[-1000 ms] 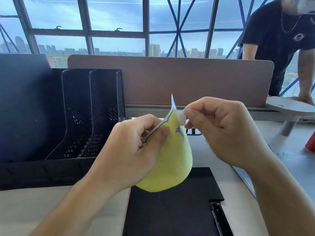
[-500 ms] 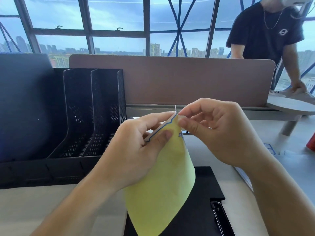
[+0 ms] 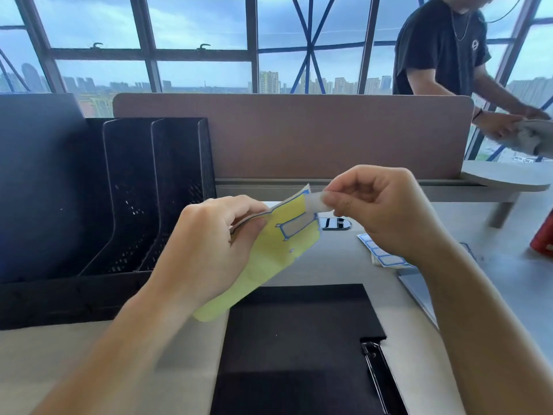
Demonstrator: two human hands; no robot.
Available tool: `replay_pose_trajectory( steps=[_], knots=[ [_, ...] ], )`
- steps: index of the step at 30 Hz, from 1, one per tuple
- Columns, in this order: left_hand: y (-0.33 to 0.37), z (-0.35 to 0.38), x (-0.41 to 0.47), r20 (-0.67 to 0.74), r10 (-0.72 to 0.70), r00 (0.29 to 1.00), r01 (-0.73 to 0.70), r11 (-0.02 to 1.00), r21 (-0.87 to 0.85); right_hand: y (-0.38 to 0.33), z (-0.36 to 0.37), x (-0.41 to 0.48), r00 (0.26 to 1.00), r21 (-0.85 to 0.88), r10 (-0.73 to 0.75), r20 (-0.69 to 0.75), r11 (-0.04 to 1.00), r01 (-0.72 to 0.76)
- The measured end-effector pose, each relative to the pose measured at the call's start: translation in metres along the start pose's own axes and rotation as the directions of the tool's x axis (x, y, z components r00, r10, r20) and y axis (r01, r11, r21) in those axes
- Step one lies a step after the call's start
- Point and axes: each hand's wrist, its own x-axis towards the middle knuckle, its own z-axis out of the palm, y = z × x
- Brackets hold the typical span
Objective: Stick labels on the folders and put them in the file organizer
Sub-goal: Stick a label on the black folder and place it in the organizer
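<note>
My left hand [image 3: 206, 250] grips a yellow label sheet [image 3: 269, 259] with blue-edged outlines, held above the desk. My right hand [image 3: 380, 211] pinches a white label [image 3: 314, 202] that is peeling off the sheet's top right part. An open black folder [image 3: 299, 339] with a metal clip [image 3: 375, 372] lies flat on the desk below both hands. The black mesh file organizer [image 3: 155, 190] stands at the left, its slots showing nothing inside.
More blue-edged labels [image 3: 380, 256] lie on the desk under my right wrist, beside a pale folder edge [image 3: 419, 295]. A brown divider panel [image 3: 299, 133] closes the desk's far side. A person in a black shirt [image 3: 440, 46] stands behind it. A red object [image 3: 543, 238] sits at the right edge.
The sheet has turned so its printed side faces me. My right hand has moved right, pulling a white label partly off the sheet. The person behind has shifted.
</note>
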Motion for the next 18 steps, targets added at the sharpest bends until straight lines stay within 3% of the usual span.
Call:
replay_pose_trajectory(
  steps=[2, 6, 10, 14, 18],
  knots=[
    [-0.005, 0.003, 0.0, -0.01, 0.032, 0.999, -0.03, 0.989, 0.142, 0.014, -0.002, 0.004, 0.998, 0.019, 0.064, 0.004, 0.998, -0.064],
    [-0.006, 0.006, 0.009, 0.005, 0.029, 1.0, -0.029, 0.968, 0.249, 0.04, -0.011, 0.01, 0.988, -0.012, 0.123, -0.09, 0.992, -0.125],
    [-0.004, 0.017, 0.04, 0.208, -0.073, 0.976, -0.009, 0.93, 0.367, 0.048, -0.023, 0.012, 0.98, -0.027, 0.154, -0.124, 0.987, -0.158],
    [-0.012, 0.051, 0.083, 0.426, -0.193, 0.884, -0.061, 0.856, 0.514, 0.054, -0.032, 0.013, 0.983, -0.146, 0.15, -0.102, 0.976, -0.164],
    [-0.032, 0.106, 0.108, 0.568, -0.277, 0.775, -0.151, 0.792, 0.592, 0.067, -0.035, 0.013, 0.981, -0.315, 0.196, 0.009, 0.931, -0.183]
  ],
)
